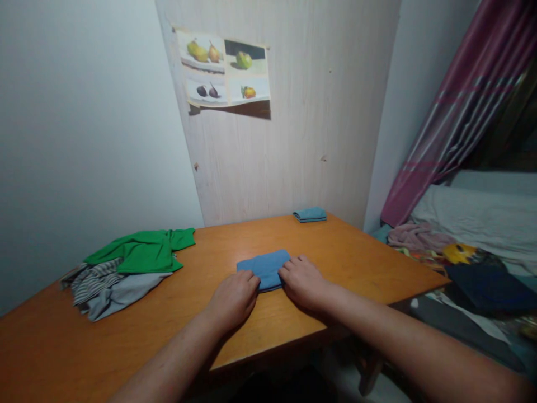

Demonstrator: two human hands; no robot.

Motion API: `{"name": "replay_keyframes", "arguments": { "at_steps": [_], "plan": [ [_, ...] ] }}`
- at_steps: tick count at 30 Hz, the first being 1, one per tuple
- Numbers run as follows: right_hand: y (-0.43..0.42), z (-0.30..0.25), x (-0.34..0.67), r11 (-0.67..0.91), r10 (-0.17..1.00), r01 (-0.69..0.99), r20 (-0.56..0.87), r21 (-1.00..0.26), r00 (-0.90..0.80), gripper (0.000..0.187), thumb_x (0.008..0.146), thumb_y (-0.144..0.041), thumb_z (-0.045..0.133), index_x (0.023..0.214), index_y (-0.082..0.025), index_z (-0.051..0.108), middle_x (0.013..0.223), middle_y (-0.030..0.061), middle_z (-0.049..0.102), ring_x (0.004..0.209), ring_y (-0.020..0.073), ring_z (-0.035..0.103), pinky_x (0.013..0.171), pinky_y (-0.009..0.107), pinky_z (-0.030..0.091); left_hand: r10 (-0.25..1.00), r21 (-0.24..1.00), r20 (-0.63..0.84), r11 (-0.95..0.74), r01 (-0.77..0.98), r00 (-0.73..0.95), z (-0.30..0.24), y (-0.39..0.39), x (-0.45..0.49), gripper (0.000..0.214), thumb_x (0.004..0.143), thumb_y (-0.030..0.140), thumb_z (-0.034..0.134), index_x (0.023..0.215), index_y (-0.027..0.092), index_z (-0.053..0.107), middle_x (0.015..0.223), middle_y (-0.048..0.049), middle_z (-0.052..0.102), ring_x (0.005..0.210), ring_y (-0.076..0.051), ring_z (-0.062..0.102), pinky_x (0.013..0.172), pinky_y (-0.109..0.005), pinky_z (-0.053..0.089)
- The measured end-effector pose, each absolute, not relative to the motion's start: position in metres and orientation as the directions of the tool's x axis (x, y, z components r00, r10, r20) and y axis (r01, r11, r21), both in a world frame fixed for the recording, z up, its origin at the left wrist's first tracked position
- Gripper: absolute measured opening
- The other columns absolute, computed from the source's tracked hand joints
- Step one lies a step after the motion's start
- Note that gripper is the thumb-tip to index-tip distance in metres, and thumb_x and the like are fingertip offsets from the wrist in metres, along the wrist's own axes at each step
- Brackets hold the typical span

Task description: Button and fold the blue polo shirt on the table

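A blue cloth, folded into a small flat rectangle, lies on the wooden table in front of me. My left hand has its curled fingers at the cloth's left near corner. On the opposite side, my right hand grips the right edge with bent fingers. Both thumbs are mostly hidden from view. Whether the cloth is a shirt or another garment cannot be made out.
Left on the table is a loose pile with a green T-shirt, a striped garment and a grey one. A folded blue-grey cloth lies at the far edge by the wall. Right of the table, clothes cover a bed.
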State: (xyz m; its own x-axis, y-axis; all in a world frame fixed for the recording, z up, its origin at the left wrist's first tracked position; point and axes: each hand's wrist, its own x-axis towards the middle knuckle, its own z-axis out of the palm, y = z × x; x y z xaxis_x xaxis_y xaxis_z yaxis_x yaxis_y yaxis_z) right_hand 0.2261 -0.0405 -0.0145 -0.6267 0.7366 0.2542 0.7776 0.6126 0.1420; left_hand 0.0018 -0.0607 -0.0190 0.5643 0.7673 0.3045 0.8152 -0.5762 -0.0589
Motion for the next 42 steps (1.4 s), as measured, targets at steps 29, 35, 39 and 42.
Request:
{"name": "replay_keyframes", "arguments": {
  "at_steps": [29,35,39,42],
  "plan": [
    [-0.015,0.049,0.254,0.650,0.752,0.541,0.344,-0.534,-0.563,0.028,0.081,-0.031,0.059,0.105,-0.017,0.058,0.088,0.0021,0.062,0.076,0.0153,0.055,0.066,0.025,0.042,0.908,0.911,0.381,-0.401,0.098,0.173,0.017,-0.059,-0.001,0.034,0.086,0.044,0.063,0.105,0.017,0.054,0.097,-0.0053,0.065,0.089,-0.019,0.061,0.082,-0.033,0.050],
    [-0.031,0.047,0.250,0.678,0.725,0.521,0.354,-0.519,-0.591,0.037,0.078,-0.042,0.070,0.104,-0.020,0.057,0.090,0.0012,0.061,0.080,0.0160,0.055,0.069,0.026,0.043,0.921,0.937,0.347,-0.348,-0.023,0.177,0.014,-0.065,-0.004,0.037,0.083,0.044,0.068,0.104,0.017,0.054,0.099,-0.0063,0.068,0.092,-0.020,0.063,0.085,-0.035,0.051],
    [-0.032,0.049,0.246,0.690,0.709,0.491,0.359,-0.531,-0.607,0.034,0.079,-0.043,0.070,0.101,-0.020,0.059,0.089,-0.0001,0.061,0.078,0.0149,0.054,0.068,0.025,0.042,0.924,0.947,0.321,-0.312,-0.075,0.205,0.017,-0.071,-0.002,0.035,0.084,0.042,0.068,0.105,0.018,0.052,0.100,-0.0057,0.067,0.090,-0.018,0.063,0.083,-0.034,0.052],
    [-0.030,0.047,0.245,0.672,0.722,0.507,0.323,-0.540,-0.612,0.037,0.078,-0.045,0.071,0.103,-0.021,0.060,0.086,-0.0008,0.061,0.075,0.0143,0.053,0.065,0.024,0.041,0.930,0.953,0.304,-0.296,-0.071,0.209,0.018,-0.076,-0.001,0.034,0.084,0.041,0.068,0.104,0.018,0.052,0.101,-0.0055,0.066,0.088,-0.018,0.063,0.082,-0.033,0.052]
  ]
}}
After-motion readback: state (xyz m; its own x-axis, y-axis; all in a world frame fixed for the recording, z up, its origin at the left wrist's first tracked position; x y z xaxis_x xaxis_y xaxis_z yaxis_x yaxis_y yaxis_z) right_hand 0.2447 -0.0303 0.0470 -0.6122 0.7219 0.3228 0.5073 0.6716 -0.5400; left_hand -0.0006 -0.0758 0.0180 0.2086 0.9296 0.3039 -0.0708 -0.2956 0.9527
